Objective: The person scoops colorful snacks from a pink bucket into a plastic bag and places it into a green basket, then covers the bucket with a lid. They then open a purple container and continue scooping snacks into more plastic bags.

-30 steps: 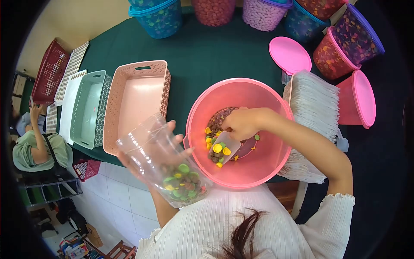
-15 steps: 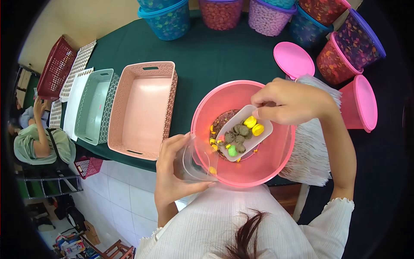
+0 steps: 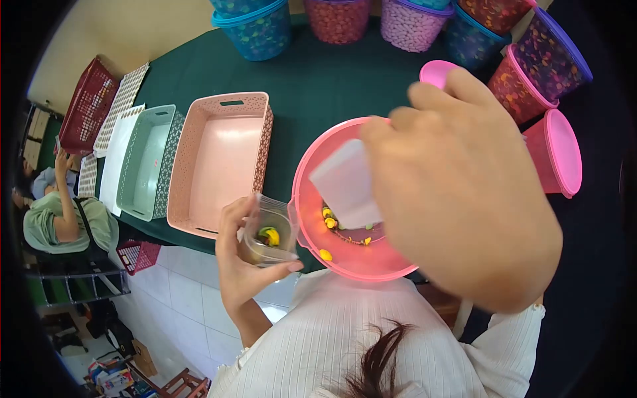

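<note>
My left hand [image 3: 240,265] pinches the side of a clear plastic pouch [image 3: 273,215], which stands open at the left rim of the pink tub [image 3: 300,159]. Yellow, green and dark pieces [image 3: 269,236] lie at the bottom of the pouch. Raised above the tub's right side, my right hand [image 3: 458,179] is large and blurred close to the camera. It grips a white plastic scoop [image 3: 342,176], tilted with its underside toward me, so its contents are hidden. Yellow and brown pieces [image 3: 330,222] show inside the tub below the scoop.
A peach basket [image 3: 215,166] and a green basket [image 3: 146,162] stand to the left. Lidded tubs of colourful pieces [image 3: 252,33] line the back and right. A pink lid [image 3: 434,71] lies behind my right hand. Another person [image 3: 70,222] sits at the far left.
The right hand has risen toward the camera, and the scoop has turned over from face up. The pouch has moved slightly left and now shows pieces in its bottom.
</note>
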Motion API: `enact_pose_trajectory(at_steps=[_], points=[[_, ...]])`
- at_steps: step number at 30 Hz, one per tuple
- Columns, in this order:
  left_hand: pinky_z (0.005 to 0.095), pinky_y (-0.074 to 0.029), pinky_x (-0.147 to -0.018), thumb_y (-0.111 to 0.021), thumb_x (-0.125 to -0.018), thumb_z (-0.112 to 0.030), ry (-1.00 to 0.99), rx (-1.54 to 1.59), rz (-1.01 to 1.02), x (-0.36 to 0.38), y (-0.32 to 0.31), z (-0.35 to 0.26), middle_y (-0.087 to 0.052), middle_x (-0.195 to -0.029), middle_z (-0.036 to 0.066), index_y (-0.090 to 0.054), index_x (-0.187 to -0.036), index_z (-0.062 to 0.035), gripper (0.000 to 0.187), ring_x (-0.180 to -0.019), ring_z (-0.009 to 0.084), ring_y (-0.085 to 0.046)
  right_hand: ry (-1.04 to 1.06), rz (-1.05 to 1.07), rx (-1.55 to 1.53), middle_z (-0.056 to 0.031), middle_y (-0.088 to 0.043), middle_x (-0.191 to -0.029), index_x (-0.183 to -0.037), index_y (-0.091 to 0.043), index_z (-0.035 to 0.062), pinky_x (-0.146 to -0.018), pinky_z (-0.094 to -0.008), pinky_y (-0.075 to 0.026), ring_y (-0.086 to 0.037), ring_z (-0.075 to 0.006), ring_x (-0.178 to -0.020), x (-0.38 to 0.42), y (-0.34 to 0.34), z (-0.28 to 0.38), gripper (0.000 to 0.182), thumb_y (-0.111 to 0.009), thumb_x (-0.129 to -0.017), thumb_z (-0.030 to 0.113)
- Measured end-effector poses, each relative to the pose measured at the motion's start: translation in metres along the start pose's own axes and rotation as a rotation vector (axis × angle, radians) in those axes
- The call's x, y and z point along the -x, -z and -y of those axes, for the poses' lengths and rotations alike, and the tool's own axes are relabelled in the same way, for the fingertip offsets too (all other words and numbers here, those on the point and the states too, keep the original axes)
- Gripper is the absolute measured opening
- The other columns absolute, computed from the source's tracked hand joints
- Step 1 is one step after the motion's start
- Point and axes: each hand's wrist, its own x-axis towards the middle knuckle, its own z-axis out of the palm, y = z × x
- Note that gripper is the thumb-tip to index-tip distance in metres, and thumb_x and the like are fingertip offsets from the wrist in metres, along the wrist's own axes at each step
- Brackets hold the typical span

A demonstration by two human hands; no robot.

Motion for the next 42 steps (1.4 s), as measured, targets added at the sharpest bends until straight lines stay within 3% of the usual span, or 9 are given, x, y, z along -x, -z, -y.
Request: enact_pose_trajectory(at_steps=[3,7,13,20,22,28,33,38,42], points=[[0.0309,-0.039,-0.085,-0.081,-0.038,-0.037,0.12,0.042,-0.114,0.005,0.01,0.006,-0.049,-0.106,0.01,-0.044,-0.115,0.0,0.093,-0.096,0.0209,-0.05,0.209,-0.018,-0.312,-0.0074,-0.057,-0.064,-0.069,-0.057,0.0034,-0.07,-0.0292,-0.035,-0.052,-0.0181,-0.07,0.015,-0.033,-0.011,0.011,-0.055,-0.061,0.011],[0.0321,-0.041,-0.083,-0.082,-0.034,-0.03,0.172,0.057,-0.124,0.006,0.015,0.007,-0.045,-0.108,0.008,-0.047,-0.113,-0.0025,0.091,-0.096,0.0212,-0.049,0.389,0.142,-0.401,-0.0085,-0.057,-0.065,-0.073,-0.056,0.0032,-0.068,-0.0309,-0.034,-0.052,-0.0192,-0.068,0.022,-0.06,0.012,0.014,-0.054,-0.062,0.012],[0.0321,-0.04,-0.084,-0.083,-0.033,-0.029,0.131,0.17,-0.08,0.003,0.006,0.005,-0.045,-0.107,0.01,-0.047,-0.113,-0.0014,0.092,-0.097,0.0215,-0.049,0.134,0.141,-0.369,-0.0082,-0.056,-0.064,-0.072,-0.057,0.0033,-0.066,-0.0321,-0.033,-0.052,-0.0205,-0.068,0.008,-0.079,-0.029,0.01,-0.053,-0.067,0.011],[0.0329,-0.038,-0.085,-0.083,-0.033,-0.028,0.058,0.236,0.05,-0.001,0.001,0.006,-0.047,-0.107,0.013,-0.047,-0.112,0.0006,0.092,-0.1,0.0232,-0.048,0.289,0.427,0.029,0.0029,-0.061,-0.072,-0.082,-0.066,0.0132,-0.08,-0.0314,-0.026,-0.054,-0.0143,-0.081,-0.032,-0.167,0.014,0.016,-0.057,-0.07,0.019],[0.0333,-0.037,-0.086,-0.083,-0.033,-0.028,-0.112,0.167,0.305,-0.002,0.003,0.01,-0.048,-0.109,0.015,-0.048,-0.111,0.001,0.09,-0.1,0.0244,-0.047,0.289,0.361,0.019,0.0023,-0.061,-0.073,-0.082,-0.066,0.0141,-0.08,-0.0315,-0.025,-0.054,-0.0142,-0.082,-0.041,-0.202,0.038,0.015,-0.056,-0.072,0.02],[0.0333,-0.038,-0.082,-0.082,-0.034,-0.032,-0.06,0.195,0.477,0.0,-0.004,0.0,-0.056,-0.105,0.013,-0.052,-0.107,0.0015,0.086,-0.096,0.0259,-0.049,0.506,0.346,-0.136,0.0009,-0.061,-0.072,-0.077,-0.064,0.0136,-0.081,-0.0307,-0.027,-0.056,-0.013,-0.079,-0.026,-0.2,0.053,0.013,-0.057,-0.069,0.021],[0.0302,-0.038,-0.082,-0.085,-0.033,-0.026,-0.116,0.178,0.652,-0.004,0.0,0.003,-0.046,-0.11,0.018,-0.045,-0.116,0.0018,0.096,-0.101,0.0242,-0.047,0.6,0.721,-0.139,-0.0027,-0.063,-0.076,-0.077,-0.066,0.0115,-0.085,-0.0328,-0.025,-0.058,-0.0156,-0.076,-0.013,-0.193,0.049,0.019,-0.062,-0.065,0.025],[0.0311,-0.038,-0.083,-0.084,-0.034,-0.026,-0.096,0.165,0.638,-0.003,-0.006,-0.004,-0.047,-0.111,0.018,-0.044,-0.116,0.0012,0.096,-0.101,0.0253,-0.047,0.581,1.019,-0.384,-0.005,-0.06,-0.07,-0.075,-0.062,0.009,-0.083,-0.0343,-0.026,-0.057,-0.0181,-0.068,-0.023,-0.152,0.003,0.018,-0.06,-0.063,0.022],[0.034,-0.04,-0.081,-0.083,-0.033,-0.035,-0.14,0.191,0.499,-0.003,-0.009,-0.009,-0.054,-0.106,0.016,-0.05,-0.11,0.0025,0.091,-0.097,0.0276,-0.05,0.5,0.959,-0.688,-0.005,-0.056,-0.065,-0.072,-0.055,0.0067,-0.078,-0.0337,-0.03,-0.052,-0.0195,-0.063,-0.012,-0.165,-0.029,0.016,-0.057,-0.062,0.019]])
